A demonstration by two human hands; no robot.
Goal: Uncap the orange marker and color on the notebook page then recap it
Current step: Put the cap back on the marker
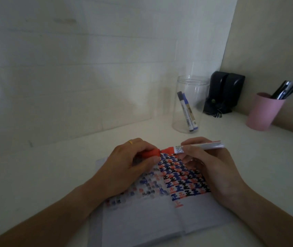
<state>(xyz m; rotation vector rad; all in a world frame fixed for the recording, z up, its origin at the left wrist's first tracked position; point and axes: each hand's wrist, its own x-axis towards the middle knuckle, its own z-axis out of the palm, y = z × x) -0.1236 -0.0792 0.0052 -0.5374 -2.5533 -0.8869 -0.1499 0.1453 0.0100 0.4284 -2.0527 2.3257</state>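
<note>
Forearms: both are seen entering from the bottom edge, converging over the open notebook [160,216].
Notebook: it is laid flat on the white surface [53,175]; the right page is filled in its upper part with rows of orange, blue and black marks, and fainter marks are seen on the left page.
Left hand [127,166]: it is closed around the orange cap [151,152], which is pinched between thumb and fingers; a yellow ring [130,142] is worn on one finger.
Right hand [211,168]: it is closed around the barrel of the orange marker [195,147], held roughly level above the top edge of the notebook.
Cap and marker: the cap's open end is held against or just beside the marker's orange end; whether the two are joined cannot be told.
Clear jar [190,104]: it is set further back on the surface, with two blue-capped markers [187,111] leaned inside.
Black object [225,93]: it is placed in the corner behind the jar.
Pink cup [263,111]: it is stood at the right, filled with dark pens [286,90].
</note>
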